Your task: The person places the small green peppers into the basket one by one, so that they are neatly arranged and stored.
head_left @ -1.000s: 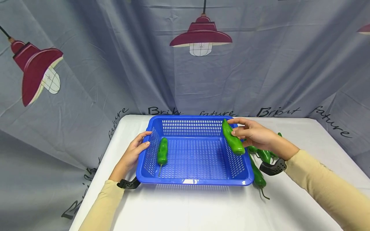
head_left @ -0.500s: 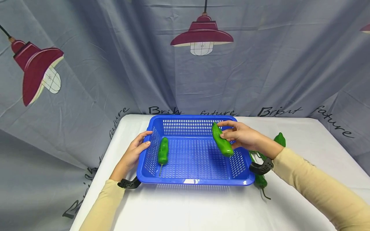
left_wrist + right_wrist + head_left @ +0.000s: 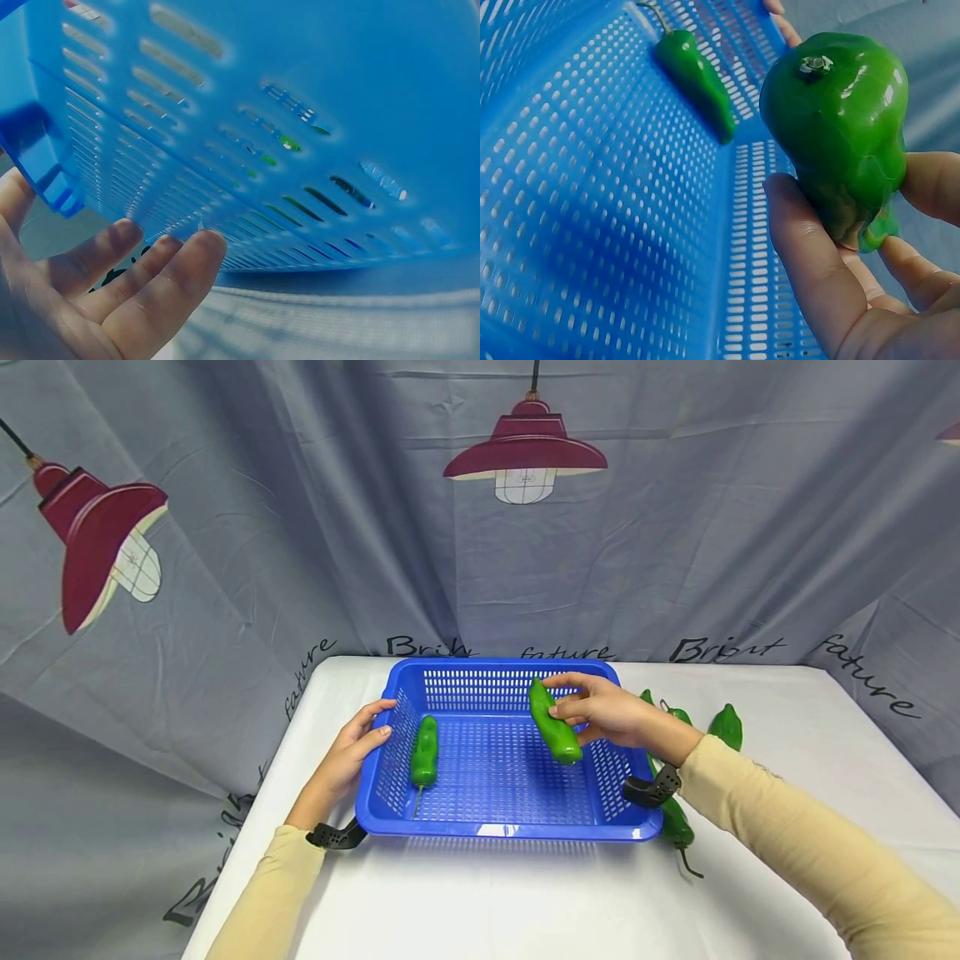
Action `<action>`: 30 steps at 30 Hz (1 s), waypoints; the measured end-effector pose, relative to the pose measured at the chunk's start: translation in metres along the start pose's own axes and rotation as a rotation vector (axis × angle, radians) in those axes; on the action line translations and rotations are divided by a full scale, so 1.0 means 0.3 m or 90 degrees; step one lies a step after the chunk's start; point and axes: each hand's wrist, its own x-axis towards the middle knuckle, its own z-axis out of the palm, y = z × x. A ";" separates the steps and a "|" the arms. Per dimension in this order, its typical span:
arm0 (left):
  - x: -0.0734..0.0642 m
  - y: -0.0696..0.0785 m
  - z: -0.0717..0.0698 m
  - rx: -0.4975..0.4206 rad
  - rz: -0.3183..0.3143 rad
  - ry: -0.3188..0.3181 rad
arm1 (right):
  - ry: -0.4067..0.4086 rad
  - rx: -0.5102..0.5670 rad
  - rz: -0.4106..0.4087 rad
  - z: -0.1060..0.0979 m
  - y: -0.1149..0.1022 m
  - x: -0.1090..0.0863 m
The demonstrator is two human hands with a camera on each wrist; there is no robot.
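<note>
A green pepper (image 3: 555,722) is pinched between the thumb and fingers of my right hand (image 3: 603,712), raised over the right half of the blue plastic basket (image 3: 510,832). In the right wrist view this pepper (image 3: 836,112) shows its blunt, stemless end. My left hand (image 3: 348,758) grips the basket's left rim. From the left wrist view, several of that hand's fingers (image 3: 161,292) lie outside the slotted wall, under the rim. Inside the basket, along its left side, a second green pepper (image 3: 424,752) lies with its stem toward me.
More green peppers lie on the white table (image 3: 480,902) to the right of the basket: one with a long stem (image 3: 677,823), one farther back (image 3: 726,727), others partly hidden by my right arm. A grey curtain (image 3: 375,527) with printed lamps hangs behind.
My right hand has carried the pepper leftward from the basket's right rim to over its inside. The left hand stays on the rim, and the pepper in the basket has not moved.
</note>
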 end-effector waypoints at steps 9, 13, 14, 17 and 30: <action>0.004 -0.007 0.000 -0.013 0.011 0.002 | -0.006 0.018 0.015 0.060 -0.004 0.063; 0.003 -0.006 0.001 -0.013 0.012 0.004 | 0.004 0.014 0.022 0.101 -0.008 0.092; 0.003 -0.005 0.001 -0.011 0.012 0.005 | 0.005 0.012 0.024 0.113 -0.009 0.100; 0.003 -0.005 -0.001 -0.011 0.011 0.007 | 0.008 0.018 0.034 0.149 -0.011 0.127; 0.006 0.002 0.006 0.001 0.008 0.011 | 0.015 0.006 0.054 0.246 -0.002 0.218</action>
